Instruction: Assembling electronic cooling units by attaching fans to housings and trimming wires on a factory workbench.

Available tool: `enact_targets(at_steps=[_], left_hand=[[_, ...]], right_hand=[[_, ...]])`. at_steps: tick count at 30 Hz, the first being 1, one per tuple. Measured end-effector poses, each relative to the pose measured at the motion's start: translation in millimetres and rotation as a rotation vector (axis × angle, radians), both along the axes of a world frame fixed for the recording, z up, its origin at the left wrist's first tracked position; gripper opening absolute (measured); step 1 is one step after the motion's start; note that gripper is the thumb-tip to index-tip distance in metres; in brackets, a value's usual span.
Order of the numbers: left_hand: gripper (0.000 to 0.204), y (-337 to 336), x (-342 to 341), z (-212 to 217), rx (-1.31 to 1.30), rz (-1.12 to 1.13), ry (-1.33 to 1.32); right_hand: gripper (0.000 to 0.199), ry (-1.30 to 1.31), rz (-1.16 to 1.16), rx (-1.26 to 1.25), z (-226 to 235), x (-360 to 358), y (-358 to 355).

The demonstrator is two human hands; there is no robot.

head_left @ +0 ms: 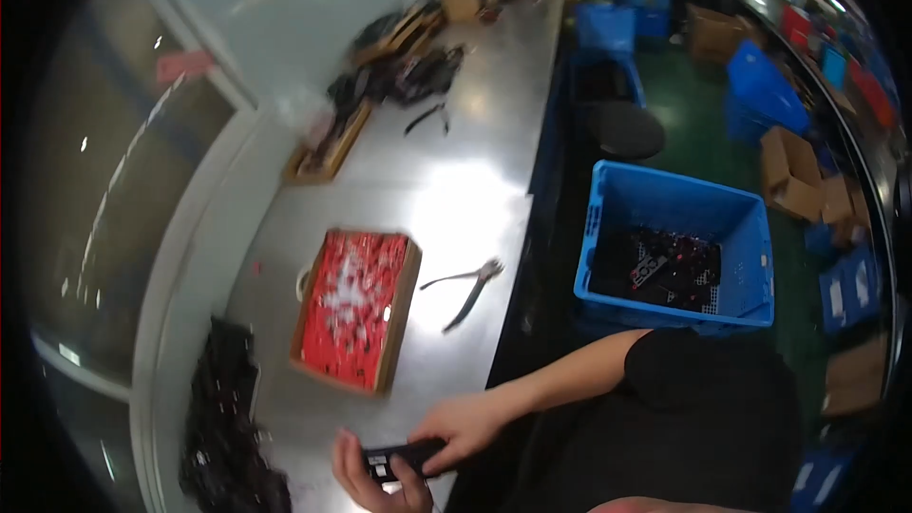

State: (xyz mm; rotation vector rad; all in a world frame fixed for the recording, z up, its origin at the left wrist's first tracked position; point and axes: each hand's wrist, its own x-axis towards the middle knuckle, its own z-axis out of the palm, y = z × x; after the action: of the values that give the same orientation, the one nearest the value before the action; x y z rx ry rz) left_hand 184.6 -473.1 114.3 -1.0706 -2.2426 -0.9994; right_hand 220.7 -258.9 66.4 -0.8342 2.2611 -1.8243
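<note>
Low in the head view, a small black part (403, 453) with pale markings is held between both hands above the metal table. My left hand (369, 486) closes round its left end, thumb and fingers on either side. From the right, my right hand (462, 426) grips the other end. The part is blurred, so I cannot make out its exact kind. Beyond the hands stands a cardboard box (407, 318) with many small red pieces (356, 299) in it. To the right of that box lie pliers (472, 283) with their handles spread.
A heap of black parts (220, 418) lies along the table's left side. Farther up are another tray (328, 157), dark pieces (408, 76) and a second tool (427, 119). Right of the table (456, 361), a blue crate (674, 313) holds dark parts. Cardboard boxes (790, 171) stand beyond.
</note>
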Motion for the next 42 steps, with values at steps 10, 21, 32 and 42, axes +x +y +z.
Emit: enact_targets(at_steps=[10, 21, 32, 42], left_hand=[[0.061, 41.3, 19.6, -29.9, 0.61, -0.072, -0.662], [0.075, -3.7, -1.4, -9.7, 0.344, 0.418, 0.23], [0.045, 4.3, 1.6, -22.9, 0.218, 0.3, -0.455], [0.104, 32.7, 8.4, -81.4, 0.393, 0.107, -0.548]], right_hand=[[0.032, -0.15, -0.422, -0.216, 3.3, 15.3, -17.4], [0.031, -0.126, -0.37, -0.239, -5.5, 7.2, -21.0], [0.029, -0.185, -0.414, -0.17, -3.0, 2.8, -17.6], [0.103, 0.084, -0.394, -0.208, -18.0, 2.7, -38.8]])
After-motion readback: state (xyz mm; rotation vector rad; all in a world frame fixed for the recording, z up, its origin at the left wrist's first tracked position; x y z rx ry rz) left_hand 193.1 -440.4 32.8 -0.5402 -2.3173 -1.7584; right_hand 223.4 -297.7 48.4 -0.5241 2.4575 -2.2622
